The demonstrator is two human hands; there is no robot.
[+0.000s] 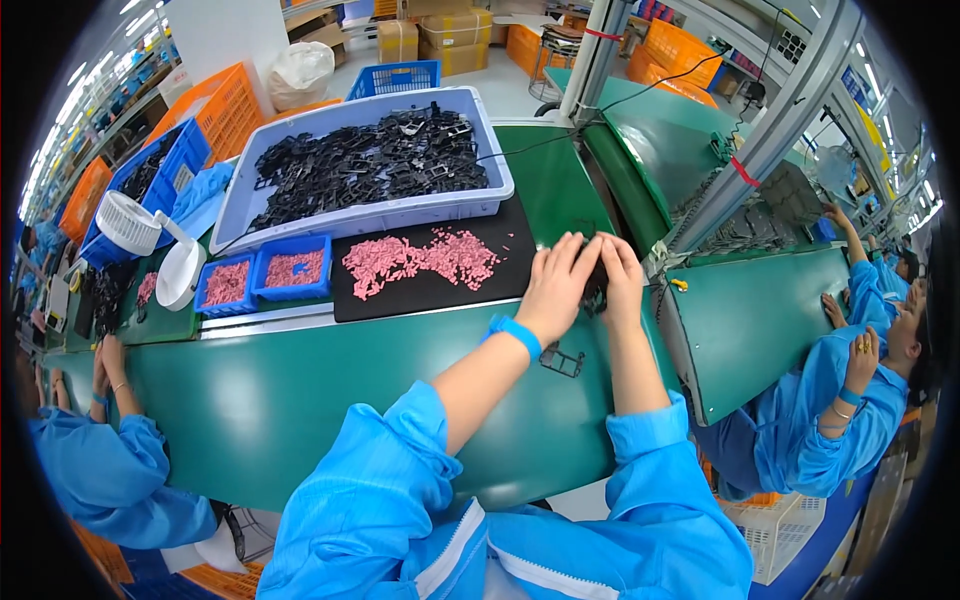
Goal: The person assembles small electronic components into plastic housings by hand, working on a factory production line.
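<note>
My left hand [556,283] and my right hand [622,280] are pressed together around a small black plastic part [594,283], mostly hidden between the fingers. They hover at the right edge of a black mat [420,290] that carries a scatter of small pink pieces [420,258]. A blue band circles my left wrist. Another black frame-shaped part [562,361] lies on the green belt [300,380] just below my hands. Behind the mat stands a large pale blue tray [365,215] heaped with black plastic parts.
Two small blue bins [265,275] of pink pieces sit left of the mat. A white fan [128,222] and blue and orange crates stand at the far left. One person in blue sits at my left [110,470], others work at the right [850,400].
</note>
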